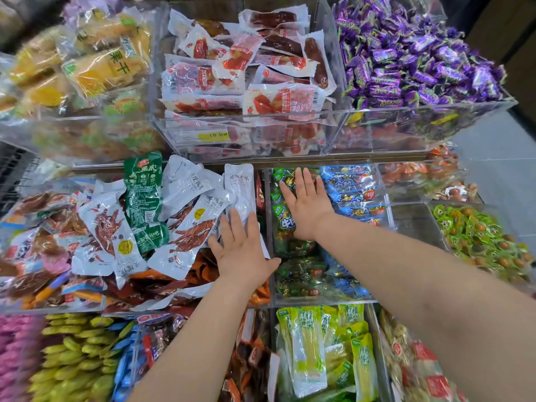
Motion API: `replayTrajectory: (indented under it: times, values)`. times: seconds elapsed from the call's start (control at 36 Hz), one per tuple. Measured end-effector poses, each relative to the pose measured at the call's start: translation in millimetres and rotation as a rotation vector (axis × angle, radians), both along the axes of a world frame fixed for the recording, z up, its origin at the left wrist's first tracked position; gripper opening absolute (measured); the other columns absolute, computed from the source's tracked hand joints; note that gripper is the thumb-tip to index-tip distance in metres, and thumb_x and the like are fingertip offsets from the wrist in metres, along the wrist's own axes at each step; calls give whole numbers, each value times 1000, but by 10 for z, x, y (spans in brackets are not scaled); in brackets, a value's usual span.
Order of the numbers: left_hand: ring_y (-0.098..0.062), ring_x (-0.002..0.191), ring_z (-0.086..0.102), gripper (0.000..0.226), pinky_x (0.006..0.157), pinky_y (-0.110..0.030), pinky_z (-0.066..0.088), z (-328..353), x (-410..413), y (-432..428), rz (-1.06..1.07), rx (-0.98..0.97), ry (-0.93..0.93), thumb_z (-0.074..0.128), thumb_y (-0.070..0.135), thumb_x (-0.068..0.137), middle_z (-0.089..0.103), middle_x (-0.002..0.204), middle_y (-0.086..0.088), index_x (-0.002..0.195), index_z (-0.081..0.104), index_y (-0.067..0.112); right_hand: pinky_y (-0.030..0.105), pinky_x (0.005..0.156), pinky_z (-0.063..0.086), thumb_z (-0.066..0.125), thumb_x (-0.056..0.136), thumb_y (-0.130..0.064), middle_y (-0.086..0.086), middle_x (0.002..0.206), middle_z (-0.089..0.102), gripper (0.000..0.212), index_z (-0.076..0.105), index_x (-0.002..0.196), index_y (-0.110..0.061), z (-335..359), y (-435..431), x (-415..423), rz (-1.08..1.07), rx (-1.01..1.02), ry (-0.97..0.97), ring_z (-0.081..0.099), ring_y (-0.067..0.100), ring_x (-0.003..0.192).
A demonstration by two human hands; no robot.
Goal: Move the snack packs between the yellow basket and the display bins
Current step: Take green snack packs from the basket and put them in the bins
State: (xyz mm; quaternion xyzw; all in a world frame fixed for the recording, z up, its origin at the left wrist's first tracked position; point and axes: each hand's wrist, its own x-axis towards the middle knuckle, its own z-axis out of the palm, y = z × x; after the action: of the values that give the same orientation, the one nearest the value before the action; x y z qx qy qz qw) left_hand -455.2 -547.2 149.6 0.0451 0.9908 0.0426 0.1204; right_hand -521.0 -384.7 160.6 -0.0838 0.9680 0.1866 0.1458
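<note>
candies [417,50]: purple wrappers, green edges
tall pack [144,198]: dark green, white print
bottom-left snacks [17,352]: pink, I think, pretty blurry
flat packs [200,216]: white with reddish-brown pictures

Clear-walled display bins [185,134] are observed in tiers, each filled to or above its rim. In the upper middle bin, red-and-white packs [246,74] are piled loosely, lying flat and overlapping. In the bin below and to the left, white packs [188,227] printed with red-brown contents are heaped at mixed angles, several fanned over one another. One green pack [143,198] is laid lengthwise among them, face up. In the adjoining bin to the right, small green packs [290,248] are massed at the left and small blue packs [356,195] at the right. In a nearer bin, pale yellow-green packs [307,343] are laid lengthwise and overlapping.
</note>
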Motion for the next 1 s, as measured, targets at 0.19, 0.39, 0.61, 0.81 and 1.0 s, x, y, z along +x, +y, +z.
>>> replayTrajectory:
  times: [0.19,0.39,0.61,0.81,1.0]
  values:
    - [-36,143,-21,111,111,-58,1,32,10,0,-15,-11,-4,52,72,77,-22,157,-16,150,-14,22,57,110,-13,62,55,-83,24,144,-39,145,-35,139,-16,144,63,-14,-18,-107,-199,-33,43,134]
    - [-36,143,-23,111,111,-59,-1,-16,5,-11,-13,-4,8,52,73,76,-23,156,-15,150,-15,23,62,109,-11,54,79,-68,28,147,-31,120,-32,141,-11,-67,43,90,82,-130,-17,-28,46,136]
    - [-35,143,-22,112,110,-60,1,-43,5,-13,-12,-25,16,51,75,74,-22,157,-14,150,-14,23,60,113,1,56,82,-61,26,153,-20,113,-21,146,-11,-89,4,8,67,-69,31,-16,43,141]
    - [-31,143,-24,110,113,-57,-4,117,-16,-73,-18,112,-83,53,75,75,-23,158,-10,152,-9,27,59,111,-7,51,71,-79,21,153,-24,125,-23,146,-14,167,-61,36,0,-90,-114,-19,39,142]
    - [-27,140,29,48,113,-38,25,387,190,-187,47,547,135,62,31,89,39,146,-11,134,52,17,50,114,10,56,89,-44,19,157,6,76,21,149,-15,489,-119,308,21,-542,8,4,37,144]
